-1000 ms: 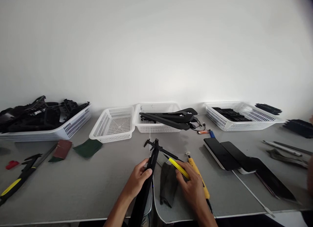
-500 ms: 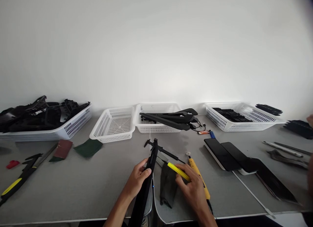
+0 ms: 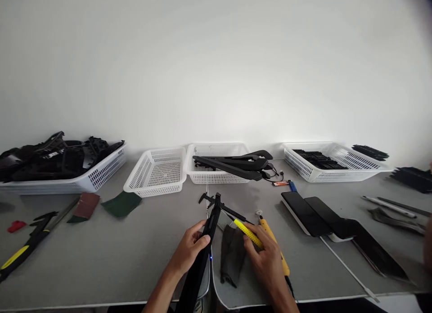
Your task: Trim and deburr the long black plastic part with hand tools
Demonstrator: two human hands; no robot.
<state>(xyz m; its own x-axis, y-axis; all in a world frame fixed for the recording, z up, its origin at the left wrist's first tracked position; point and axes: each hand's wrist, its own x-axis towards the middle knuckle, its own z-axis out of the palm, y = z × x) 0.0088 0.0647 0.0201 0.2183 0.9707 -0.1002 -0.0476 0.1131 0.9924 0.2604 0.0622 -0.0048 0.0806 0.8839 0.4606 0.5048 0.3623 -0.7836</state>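
Observation:
My left hand (image 3: 191,248) is closed around a long, narrow black plastic part (image 3: 202,254), which points away from me with its near end over the table's front edge. In my right hand (image 3: 265,250) is a slim tool with a ribbed yellow handle (image 3: 248,233). Its thin dark tip reaches close to the far end of the part; whether they touch I cannot tell. Behind the part lies a black caliper (image 3: 236,213). A dark cloth (image 3: 232,254) rests between my hands, and a yellow power tool (image 3: 275,245) lies beside my right hand.
White baskets stand along the wall: one with black parts (image 3: 79,183), a bare one (image 3: 153,190), one with long black pieces (image 3: 216,177), another at right (image 3: 327,174). Phones (image 3: 303,212) lie right; sandpaper (image 3: 122,204) and a yellow-black tool (image 3: 23,252) lie left.
The far end of the black part has shifted slightly right and down. The yellow-handled tool has tilted a little, and its tip is closer to the part.

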